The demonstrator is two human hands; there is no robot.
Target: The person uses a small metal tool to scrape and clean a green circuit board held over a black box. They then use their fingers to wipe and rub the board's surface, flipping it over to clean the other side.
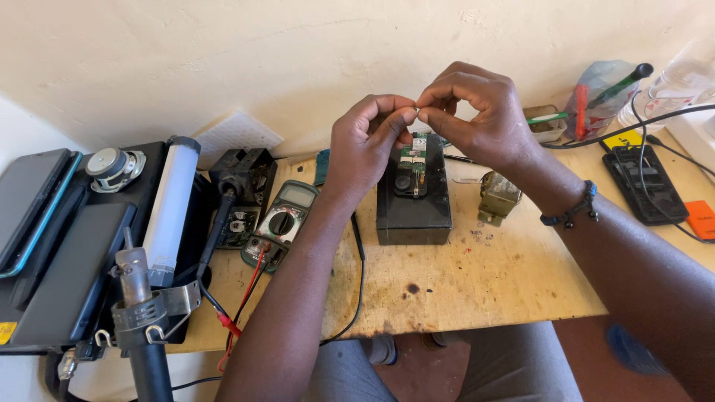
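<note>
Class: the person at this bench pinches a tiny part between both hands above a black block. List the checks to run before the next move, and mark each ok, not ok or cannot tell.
1. Tiny part gripped by both hands: left hand, right hand: ok.
2. What the part is, and its condition: cannot tell, too small.
3. Black block lies flat under the hands, small circuit board on top: ok.
4. Multimeter within reach, left of the block: ok.
5. Multimeter on or off: cannot tell.
6. Black cable crosses the wooden table near the left forearm: not ok.

wooden bench (477, 290) (scuffed) | black box (414, 212) | multimeter (281, 223) | phones (33, 205)
</note>
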